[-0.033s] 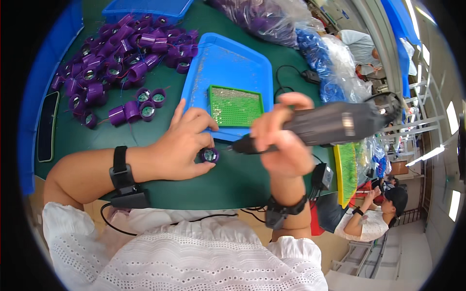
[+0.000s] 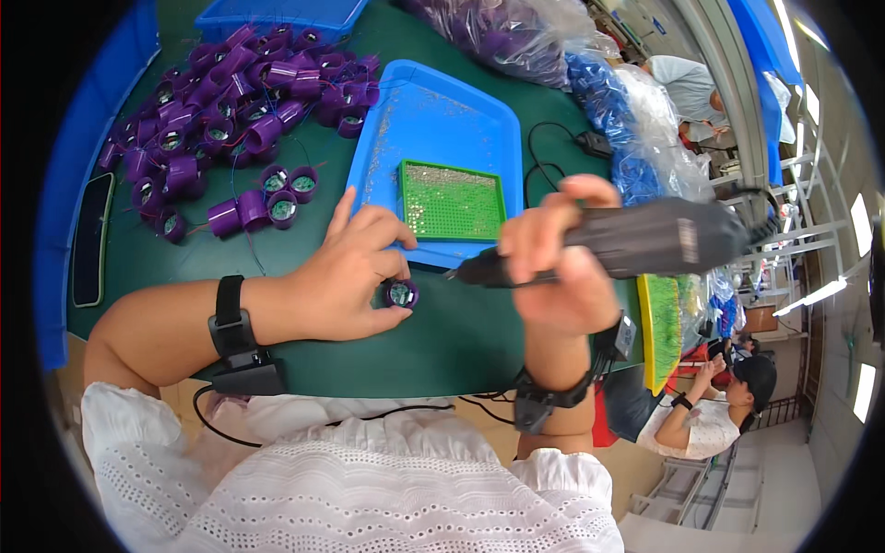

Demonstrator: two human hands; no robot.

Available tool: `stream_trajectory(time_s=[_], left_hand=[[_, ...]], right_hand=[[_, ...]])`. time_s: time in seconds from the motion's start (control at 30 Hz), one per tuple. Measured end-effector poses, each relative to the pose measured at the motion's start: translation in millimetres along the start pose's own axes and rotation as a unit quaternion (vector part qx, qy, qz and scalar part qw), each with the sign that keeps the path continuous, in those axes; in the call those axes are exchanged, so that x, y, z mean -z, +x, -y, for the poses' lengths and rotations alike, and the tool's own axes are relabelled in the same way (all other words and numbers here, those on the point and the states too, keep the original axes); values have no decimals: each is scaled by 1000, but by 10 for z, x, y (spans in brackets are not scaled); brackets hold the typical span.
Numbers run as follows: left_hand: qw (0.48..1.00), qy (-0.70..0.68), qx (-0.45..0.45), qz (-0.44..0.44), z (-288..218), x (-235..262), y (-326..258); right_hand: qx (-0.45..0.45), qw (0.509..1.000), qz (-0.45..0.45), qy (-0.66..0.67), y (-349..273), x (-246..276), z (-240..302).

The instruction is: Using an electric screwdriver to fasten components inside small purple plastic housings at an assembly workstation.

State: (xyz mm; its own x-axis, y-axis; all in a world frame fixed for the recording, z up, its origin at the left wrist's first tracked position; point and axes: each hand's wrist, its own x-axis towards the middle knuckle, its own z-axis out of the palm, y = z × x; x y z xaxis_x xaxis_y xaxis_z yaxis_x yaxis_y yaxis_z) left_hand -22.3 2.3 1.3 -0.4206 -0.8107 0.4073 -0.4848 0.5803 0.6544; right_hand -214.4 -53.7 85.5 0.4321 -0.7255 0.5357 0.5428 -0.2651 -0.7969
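Observation:
My left hand [image 2: 346,276] rests on the green table, thumb and fingers closed around a small purple cylindrical housing [image 2: 411,300] with a circuit board facing up. In my right hand [image 2: 567,263] is a black corded electric screwdriver [image 2: 645,240], held nearly level. Its tip points left, a short way above and to the right of the housing, apart from it. Beyond the hands, a green perforated screw tray [image 2: 461,219] with many small metal screws sits in a blue tray [image 2: 442,111].
A heap of purple housings [image 2: 263,134] with wires lies at the far left, beside a dark phone [image 2: 90,240]. Plastic bags [image 2: 516,41] line the far edge. At the right stand a yellow-edged green tray [image 2: 659,332] and a black adapter [image 2: 625,336]. Two other people are at the right.
My right hand has shifted right with the electric screwdriver, taking its tip slightly farther from the housing. My left hand stays in almost the same place.

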Motion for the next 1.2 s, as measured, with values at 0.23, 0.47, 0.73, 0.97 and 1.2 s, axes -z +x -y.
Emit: stream_trajectory(time_s=[0.23,0.47,0.73,0.97,1.2], left_hand=[[999,45,20,21,-29,80,-2],[997,28,14,69,-64,137,6],[998,30,23,43,-19,84,-2],[999,25,21,43,-26,93,10],[999,22,18,43,-38,107,6]], right_hand=[[60,991,-71,-96,186,320,358],[31,986,-90,-137,174,562,58],[40,983,-68,-166,173,569,-104],[35,982,-72,-171,156,566,-125],[32,982,-74,-169,150,557,-140]])
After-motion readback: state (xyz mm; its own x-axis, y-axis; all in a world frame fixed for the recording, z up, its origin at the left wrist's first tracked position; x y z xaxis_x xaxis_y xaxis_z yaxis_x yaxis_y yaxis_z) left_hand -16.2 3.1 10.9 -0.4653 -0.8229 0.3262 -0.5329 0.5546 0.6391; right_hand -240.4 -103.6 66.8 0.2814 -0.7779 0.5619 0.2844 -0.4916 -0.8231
